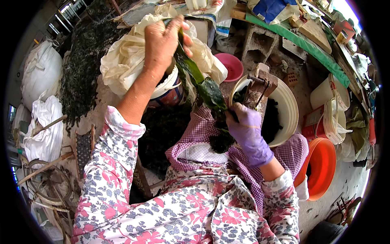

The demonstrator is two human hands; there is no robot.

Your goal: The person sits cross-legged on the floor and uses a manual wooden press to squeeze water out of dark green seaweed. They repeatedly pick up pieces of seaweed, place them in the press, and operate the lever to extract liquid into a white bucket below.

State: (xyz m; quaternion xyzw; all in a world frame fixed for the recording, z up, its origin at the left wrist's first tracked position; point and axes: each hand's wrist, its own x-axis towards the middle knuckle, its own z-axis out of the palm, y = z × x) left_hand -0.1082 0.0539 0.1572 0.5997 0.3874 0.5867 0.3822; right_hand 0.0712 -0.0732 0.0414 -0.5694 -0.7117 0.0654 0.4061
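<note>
My left hand (166,41), bare, is raised over a bucket lined with cream plastic (125,58) and grips the upper end of a long dark green seaweed blade (195,71). The blade slants down across my lap to my right hand (243,128), which wears a purple glove and closes on its lower part. Beside the gloved fingers, a worn block with a metal clamp (259,84) lies over a cream bucket (288,114) holding dark pieces. More dark seaweed (221,141) hangs over my checked apron. Whether the right fingers also hold a tool cannot be seen.
A dark seaweed heap (164,125) lies at my left knee, a larger pile (85,61) beyond it. A pink bowl (233,67) and a concrete block (260,41) stand ahead. At right are an orange bucket (324,170) and white tubs (330,91); white sacks (42,73) stand at left.
</note>
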